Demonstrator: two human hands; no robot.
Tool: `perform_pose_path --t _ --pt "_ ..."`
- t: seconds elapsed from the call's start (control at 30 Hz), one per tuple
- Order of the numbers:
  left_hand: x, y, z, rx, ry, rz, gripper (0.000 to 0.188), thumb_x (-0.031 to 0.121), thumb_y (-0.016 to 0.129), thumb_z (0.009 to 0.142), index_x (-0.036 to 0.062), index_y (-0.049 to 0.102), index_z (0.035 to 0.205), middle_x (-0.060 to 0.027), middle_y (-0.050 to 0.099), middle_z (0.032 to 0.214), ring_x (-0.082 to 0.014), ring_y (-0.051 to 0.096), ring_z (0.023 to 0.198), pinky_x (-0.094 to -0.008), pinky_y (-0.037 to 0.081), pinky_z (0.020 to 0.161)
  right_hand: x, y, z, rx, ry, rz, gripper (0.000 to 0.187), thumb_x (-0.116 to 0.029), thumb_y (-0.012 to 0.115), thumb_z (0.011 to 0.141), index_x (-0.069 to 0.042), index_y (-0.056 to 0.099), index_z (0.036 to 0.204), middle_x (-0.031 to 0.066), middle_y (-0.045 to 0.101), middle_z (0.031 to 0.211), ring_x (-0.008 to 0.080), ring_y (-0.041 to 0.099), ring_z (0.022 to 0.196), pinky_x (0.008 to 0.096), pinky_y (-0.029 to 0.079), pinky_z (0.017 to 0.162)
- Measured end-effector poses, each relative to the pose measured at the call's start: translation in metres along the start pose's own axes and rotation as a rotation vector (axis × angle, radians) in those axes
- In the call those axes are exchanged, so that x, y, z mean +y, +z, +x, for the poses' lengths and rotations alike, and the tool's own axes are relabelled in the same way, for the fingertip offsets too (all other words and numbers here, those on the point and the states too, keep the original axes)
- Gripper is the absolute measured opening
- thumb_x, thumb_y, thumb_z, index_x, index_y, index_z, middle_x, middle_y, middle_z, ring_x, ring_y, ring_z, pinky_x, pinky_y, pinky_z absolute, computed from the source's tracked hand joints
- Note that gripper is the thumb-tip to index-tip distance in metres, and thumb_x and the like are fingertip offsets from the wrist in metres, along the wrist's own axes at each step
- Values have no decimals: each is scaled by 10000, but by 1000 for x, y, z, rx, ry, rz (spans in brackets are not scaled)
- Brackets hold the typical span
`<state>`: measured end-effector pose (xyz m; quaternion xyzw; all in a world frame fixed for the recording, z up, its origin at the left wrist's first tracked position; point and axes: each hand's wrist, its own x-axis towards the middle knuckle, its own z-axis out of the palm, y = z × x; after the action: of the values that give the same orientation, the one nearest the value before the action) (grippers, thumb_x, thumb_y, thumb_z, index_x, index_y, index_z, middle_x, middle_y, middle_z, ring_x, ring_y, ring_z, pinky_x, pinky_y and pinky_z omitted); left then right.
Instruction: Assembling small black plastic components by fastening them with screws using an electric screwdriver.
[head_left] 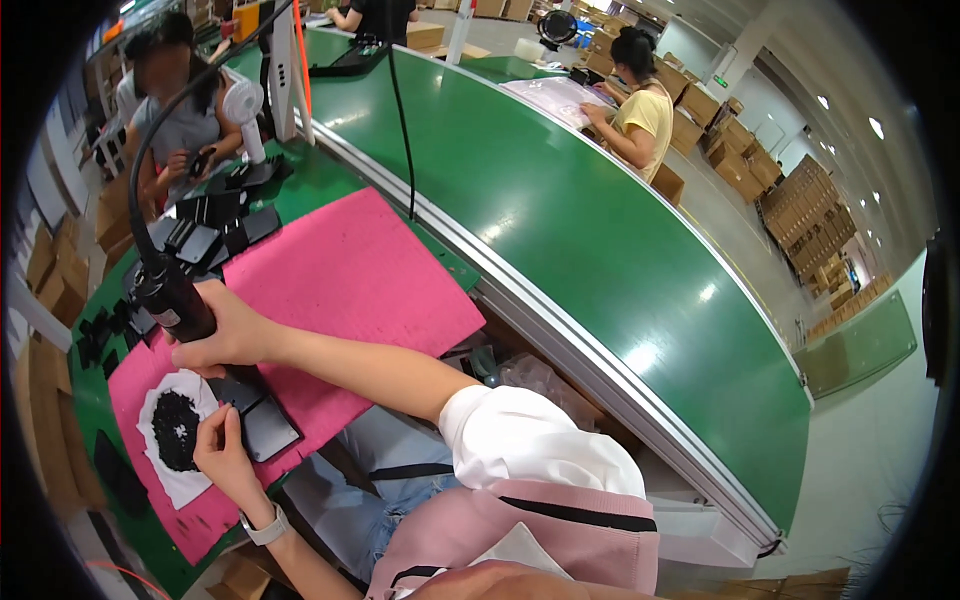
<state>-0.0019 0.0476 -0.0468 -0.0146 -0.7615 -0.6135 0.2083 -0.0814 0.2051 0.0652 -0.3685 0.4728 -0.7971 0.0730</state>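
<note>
My right hand [235, 325] is wrapped round a black corded electric screwdriver [172, 298], held tilted over the work with its cable running upward. Its tip is hidden behind my hand. Below it, a flat black part [268, 428] lies on a pink mat [340, 270]. My left hand [225, 455] is at the left edge of that part, thumb and finger pinched together; whatever is between them is too small to make out. Beside my left hand, a crumpled white sheet [188, 488] bears a heap of tiny black pieces [175, 430] that look like screws.
Several black parts [195, 240] lie beyond the mat, near a white fan [243, 105]. A person [185, 130] at the far left handles a small dark item. A green conveyor belt [560, 260] with a metal rail runs to the right; another person [640, 110] works beyond it.
</note>
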Motion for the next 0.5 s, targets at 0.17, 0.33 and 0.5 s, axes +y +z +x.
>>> perform_pose_path --t 0.17,0.33,0.5 --pt "-7 -2 1 1 -5 -9 87 16 653 837 -44 655 900 -26 623 831 -93 560 763 -222 451 724 -6 4 -1 -15 -23 29 232 -7 650 734 -5 493 906 46 508 541 112 472 394 256 377 384" --pt "-7 -1 1 15 37 24 98 26 657 837 -44 649 905 -38 633 842 -102 570 775 -237 463 737 -3 4 2 -48 -20 59 199 -28 657 719 -8 495 833 46 505 520 118 479 368 262 403 361" --pt "-13 -4 3 15 60 52 96 32 652 841 -44 649 899 -41 640 850 -105 576 786 -240 468 748 -2 3 0 -106 -65 34 183 2 639 722 -7 497 837 49 499 529 115 481 384 254 381 374"
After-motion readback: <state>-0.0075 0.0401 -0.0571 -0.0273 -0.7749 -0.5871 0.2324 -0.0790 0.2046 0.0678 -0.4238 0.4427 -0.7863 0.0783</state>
